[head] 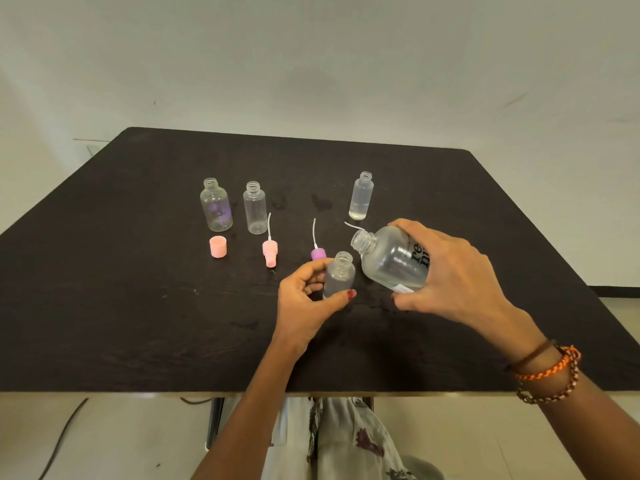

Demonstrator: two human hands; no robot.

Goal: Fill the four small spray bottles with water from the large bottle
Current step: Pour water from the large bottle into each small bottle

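Note:
My right hand (446, 271) grips the large clear bottle (391, 259), tilted with its open mouth pointing left, just above and right of a small uncapped bottle (340, 274). My left hand (304, 296) holds that small bottle upright on the black table (138, 306). Three other small bottles stand uncapped farther back: one with purple marks (215, 205), a clear one (255, 207), and a slim one (362, 195) with a little water at its bottom.
A pink cap (218, 247), a pink spray head with tube (269, 252) and a purple spray head with tube (317, 251) lie on the table in front of the bottles. Wet patches show around the middle. A wall stands behind the table.

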